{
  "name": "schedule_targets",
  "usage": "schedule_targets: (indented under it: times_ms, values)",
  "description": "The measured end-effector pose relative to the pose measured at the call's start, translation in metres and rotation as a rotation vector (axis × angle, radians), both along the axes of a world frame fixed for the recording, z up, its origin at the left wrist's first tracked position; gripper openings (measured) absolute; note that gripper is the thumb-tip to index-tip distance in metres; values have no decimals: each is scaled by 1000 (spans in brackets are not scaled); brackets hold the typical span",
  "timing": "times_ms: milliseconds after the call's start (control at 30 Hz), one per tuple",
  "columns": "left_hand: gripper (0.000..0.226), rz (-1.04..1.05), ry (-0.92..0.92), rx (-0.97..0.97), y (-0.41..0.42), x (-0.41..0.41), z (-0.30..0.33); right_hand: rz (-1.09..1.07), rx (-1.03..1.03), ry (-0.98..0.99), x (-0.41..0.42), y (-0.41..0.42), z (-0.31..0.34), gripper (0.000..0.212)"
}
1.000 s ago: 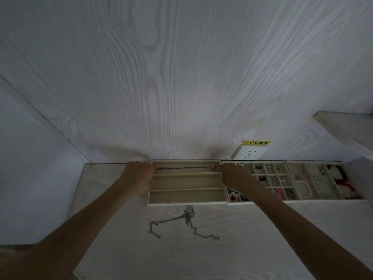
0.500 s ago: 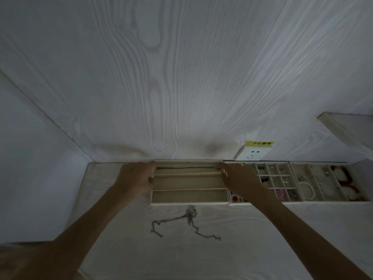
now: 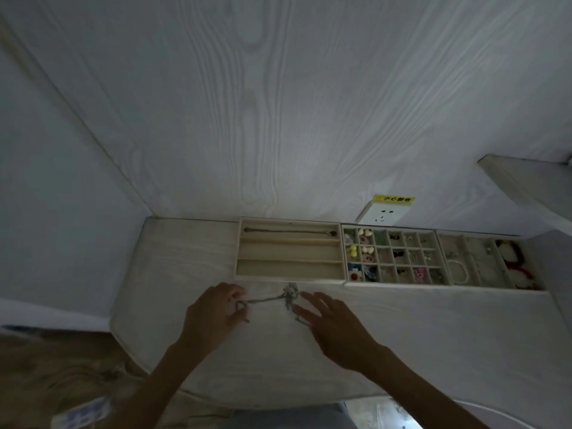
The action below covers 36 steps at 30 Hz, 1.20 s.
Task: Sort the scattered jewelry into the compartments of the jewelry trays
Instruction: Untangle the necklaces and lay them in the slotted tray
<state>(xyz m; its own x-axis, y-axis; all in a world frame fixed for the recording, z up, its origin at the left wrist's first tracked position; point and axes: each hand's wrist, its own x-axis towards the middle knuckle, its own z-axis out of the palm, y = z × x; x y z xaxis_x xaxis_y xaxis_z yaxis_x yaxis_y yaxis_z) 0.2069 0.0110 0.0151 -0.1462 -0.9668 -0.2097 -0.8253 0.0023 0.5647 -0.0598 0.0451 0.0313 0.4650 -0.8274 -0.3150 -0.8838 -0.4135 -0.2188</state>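
Note:
A silver chain necklace with a pendant lies on the white table in front of the trays. My left hand pinches its left end near the clasp. My right hand hovers over the chain's right part with fingers straight, hiding that end. Behind them stands a beige three-slot tray; a thin dark necklace lies stretched in its back slot. To its right, a many-celled tray holds small earrings and charms, and a third tray holds a pearl bracelet and red-and-white pieces.
The trays stand in a row against the white wood-grain wall. A wall socket with a yellow label sits above the middle tray. A shelf juts out at the right. The table's rounded front edge is near me.
Both hands left the ends of the dark necklace in the back slot and came down to the silver chain on the table. The view tilted down and moved closer.

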Motion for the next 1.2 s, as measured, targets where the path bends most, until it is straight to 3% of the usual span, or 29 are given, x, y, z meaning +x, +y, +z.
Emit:
schedule_targets:
  times_ms: [200,433,667,800,1000,1200]
  values:
    - [10,-20,8,-111,7,1,-13,32,-56,86,-24,12,-5,64]
    - [5,-64,-123,-204,4,28,-17,-81,-84,-60,-14,-7,10,47]
    - [14,41,-244,-83,-1,51,-2,-135,-51,-201,46,-34,14,36]
    - [31,-8,-61,-81,1,31,5,-190,-21,-254,67,-42,13,28]
    - [25,-106,15,-17,4,8,-6,-158,25,-278,91,-47,2,26]
    - [9,-47,33,-29,7,19,-12,-179,40,-217,100,-61,-5,17]
